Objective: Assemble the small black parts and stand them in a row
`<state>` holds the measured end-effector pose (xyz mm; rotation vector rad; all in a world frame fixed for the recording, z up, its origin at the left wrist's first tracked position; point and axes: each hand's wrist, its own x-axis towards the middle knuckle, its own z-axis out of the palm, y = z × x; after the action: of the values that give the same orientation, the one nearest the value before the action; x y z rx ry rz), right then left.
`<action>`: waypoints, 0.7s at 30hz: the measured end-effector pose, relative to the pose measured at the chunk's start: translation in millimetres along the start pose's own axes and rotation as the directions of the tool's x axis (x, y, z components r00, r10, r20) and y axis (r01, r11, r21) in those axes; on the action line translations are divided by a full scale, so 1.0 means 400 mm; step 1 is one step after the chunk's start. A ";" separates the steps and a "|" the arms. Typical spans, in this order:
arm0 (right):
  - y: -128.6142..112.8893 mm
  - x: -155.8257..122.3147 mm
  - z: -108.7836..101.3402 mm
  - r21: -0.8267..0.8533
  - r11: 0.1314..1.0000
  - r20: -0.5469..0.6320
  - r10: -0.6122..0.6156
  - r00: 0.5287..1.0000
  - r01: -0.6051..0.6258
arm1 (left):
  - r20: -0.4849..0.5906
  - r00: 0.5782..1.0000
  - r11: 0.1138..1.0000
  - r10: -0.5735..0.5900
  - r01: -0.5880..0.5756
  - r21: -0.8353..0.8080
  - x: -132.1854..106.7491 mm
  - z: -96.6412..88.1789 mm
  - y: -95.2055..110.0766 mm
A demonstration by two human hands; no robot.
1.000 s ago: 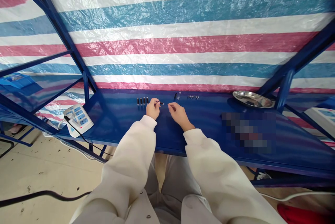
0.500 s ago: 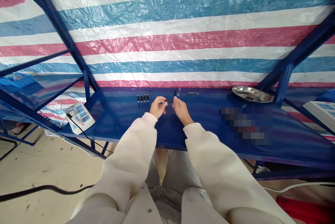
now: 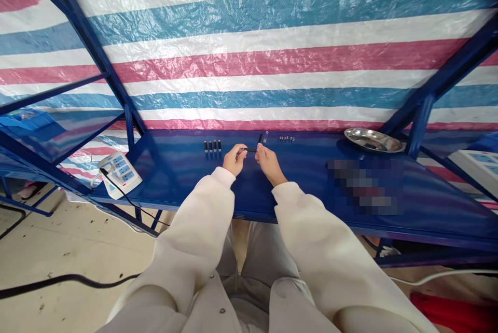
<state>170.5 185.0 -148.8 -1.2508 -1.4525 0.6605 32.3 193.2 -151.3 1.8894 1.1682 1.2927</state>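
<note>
A slim black rod (image 3: 250, 150) spans the gap between my two hands, level above the blue table. My left hand (image 3: 233, 160) pinches its left end between thumb and fingers. Around its right end my right hand (image 3: 268, 163) is closed, with the thumb on top. Just beyond the right fingers is another dark stick-like piece (image 3: 260, 138), and beside it a small clear piece (image 3: 265, 137). To the left, several short black cylinders with pale tops (image 3: 212, 146) stand upright in a row. Several tiny shiny metal parts (image 3: 286, 139) lie in a line on the right.
A shallow oval metal dish (image 3: 373, 140) sits at the table's back right. Nearer on the right, a patch (image 3: 365, 188) is blurred out. A white power strip (image 3: 121, 175) with a black cord rests at the left edge. Blue frame posts (image 3: 424, 123) and a striped sheet (image 3: 272, 58) bound the back.
My left fingers have drawn together around the rod's left end. Both hands stay in nearly the same place, and the parts on the table have not moved.
</note>
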 end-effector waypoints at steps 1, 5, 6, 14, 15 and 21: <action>-0.003 -0.001 0.000 0.008 1.000 0.000 -0.005 1.000 0.005 | -0.008 1.000 0.999 0.018 -0.018 0.031 0.000 0.000 -0.002; -0.010 -0.001 0.002 0.033 0.999 0.010 -0.020 1.000 0.020 | -0.035 0.997 0.991 0.076 -0.071 0.117 -0.002 0.002 -0.008; -0.010 -0.001 0.002 0.035 0.999 0.014 -0.021 1.000 0.020 | -0.040 0.996 0.989 0.083 -0.078 0.128 -0.002 0.003 -0.009; -0.014 -0.003 0.002 0.046 0.999 0.030 -0.019 0.999 0.018 | -0.058 0.994 0.976 0.095 -0.082 0.200 -0.002 0.007 -0.008; -0.015 -0.004 0.003 0.047 0.999 0.032 -0.017 0.999 0.015 | -0.060 0.994 0.975 0.095 -0.081 0.207 -0.002 0.007 -0.007; -0.014 -0.003 0.004 0.035 0.999 0.038 -0.021 0.999 0.019 | -0.098 0.992 0.980 0.073 -0.053 0.194 -0.005 0.005 0.003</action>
<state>167.0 182.4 -144.6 -1.2009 -1.4768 0.6969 34.3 190.9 -151.9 2.0304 1.3383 1.3708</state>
